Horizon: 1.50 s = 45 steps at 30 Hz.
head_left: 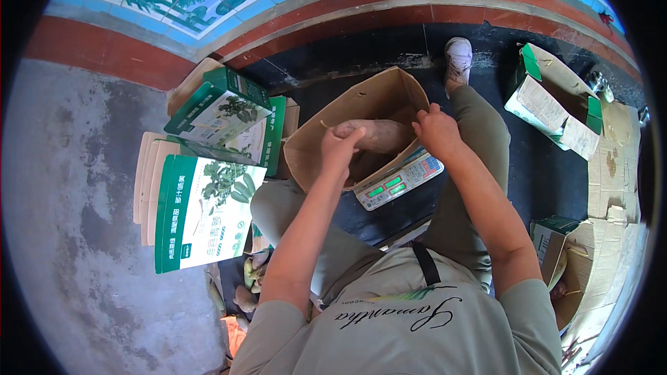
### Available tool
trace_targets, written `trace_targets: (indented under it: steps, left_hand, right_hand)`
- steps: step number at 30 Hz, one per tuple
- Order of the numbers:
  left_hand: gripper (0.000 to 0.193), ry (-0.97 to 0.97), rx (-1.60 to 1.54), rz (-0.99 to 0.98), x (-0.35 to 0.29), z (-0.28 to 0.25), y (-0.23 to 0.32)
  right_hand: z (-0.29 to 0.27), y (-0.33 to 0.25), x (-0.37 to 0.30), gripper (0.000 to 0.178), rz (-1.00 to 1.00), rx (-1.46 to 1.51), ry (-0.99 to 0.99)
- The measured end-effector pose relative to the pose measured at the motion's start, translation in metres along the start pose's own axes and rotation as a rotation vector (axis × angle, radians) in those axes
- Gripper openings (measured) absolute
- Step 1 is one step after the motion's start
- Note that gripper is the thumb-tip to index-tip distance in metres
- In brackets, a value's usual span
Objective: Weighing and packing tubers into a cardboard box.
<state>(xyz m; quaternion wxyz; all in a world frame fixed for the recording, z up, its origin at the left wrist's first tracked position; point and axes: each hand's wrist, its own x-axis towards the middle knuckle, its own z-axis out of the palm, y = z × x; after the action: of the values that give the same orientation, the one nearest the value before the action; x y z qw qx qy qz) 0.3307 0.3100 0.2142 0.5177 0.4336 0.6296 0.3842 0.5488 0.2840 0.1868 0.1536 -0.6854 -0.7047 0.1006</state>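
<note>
An open brown cardboard box (pixel 314 128) stands between my knees, seemingly on a digital scale whose panel (pixel 399 182) with lit green displays juts out below it. Over the box's mouth lies a long, plump, pinkish-brown root vegetable (pixel 381 136), with a thin stem at its left end. My left hand (pixel 336 151) is closed around that left end, thumb on top. At the box's right rim is my right hand (pixel 438 132), fingers bent onto the cardboard edge, close to the vegetable's other end. The bottom of the box is in shadow.
Green-and-white printed cartons (pixel 215 212) stand at my left. Loose vegetables (pixel 251 278) lie beside my left thigh. An open carton (pixel 556 101) sits at the far right, another carton (pixel 561 264) holding produce nearer me. Flattened cardboard (pixel 611 167) covers the right edge.
</note>
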Motion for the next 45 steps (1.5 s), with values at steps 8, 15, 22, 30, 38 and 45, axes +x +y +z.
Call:
trace_targets:
  steps: [8, 15, 22, 30, 38, 45]
  left_hand:
    - [0.031, -0.107, 0.032, -0.241, 0.036, 0.035, -0.044]
    - [0.024, -0.359, 0.515, -0.179, 0.026, 0.027, -0.059]
    - [0.024, -0.253, 0.455, 0.197, -0.024, -0.026, 0.005]
    - [0.022, 0.543, 0.106, 0.563, -0.100, -0.181, 0.026]
    - [0.031, 0.793, 0.368, 0.070, -0.148, -0.270, -0.188]
    - [0.011, 0.413, 1.308, -0.469, -0.208, -0.257, -0.348]
  right_hand:
    - [-0.004, -0.001, 0.000, 0.026, 0.007, -0.030, -0.014]
    - [0.002, -0.001, 0.000, 0.026, 0.024, -0.012, -0.018]
    - [-0.002, -0.003, 0.001, 0.026, 0.041, 0.007, -0.026]
    - [-0.004, -0.003, 0.002, 0.026, 0.035, -0.010, -0.026]
    - [0.001, -0.002, 0.001, 0.023, 0.012, -0.039, 0.020]
    - [0.007, 0.007, 0.006, 0.021, -0.081, -0.058, 0.012]
